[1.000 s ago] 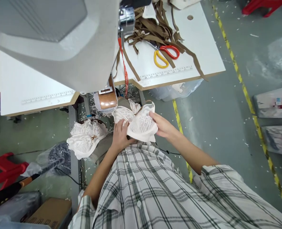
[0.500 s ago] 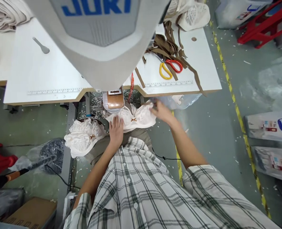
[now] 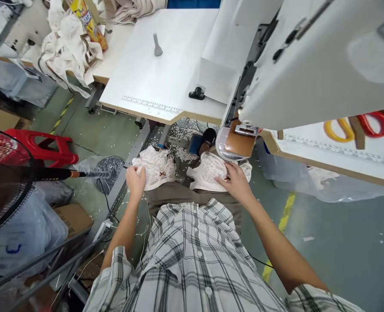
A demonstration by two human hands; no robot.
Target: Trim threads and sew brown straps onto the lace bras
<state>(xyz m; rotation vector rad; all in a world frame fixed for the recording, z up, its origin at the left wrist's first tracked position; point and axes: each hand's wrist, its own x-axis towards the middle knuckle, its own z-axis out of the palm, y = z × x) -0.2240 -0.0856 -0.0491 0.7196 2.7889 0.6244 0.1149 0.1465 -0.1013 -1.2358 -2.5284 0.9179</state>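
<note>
- Head view: the left hand (image 3: 136, 182) had just gone from the right bra (image 3: 208, 171) to the left bra (image 3: 156, 167), pinching its outer edge.
- The right hand (image 3: 237, 182) lay on the right bra, thumb and fingers slightly apart; whether it gripped could not be told.
- Both bras lay over the thighs (image 3: 172, 197), so work now spanned two pieces.

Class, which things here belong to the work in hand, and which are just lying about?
Work in hand:
Left lace bra, touching left hand
Right lace bra, in right hand
Sewing machine, probably

Lying about, seemingly:
Red stool
Cardboard box
Yellow packet
</note>
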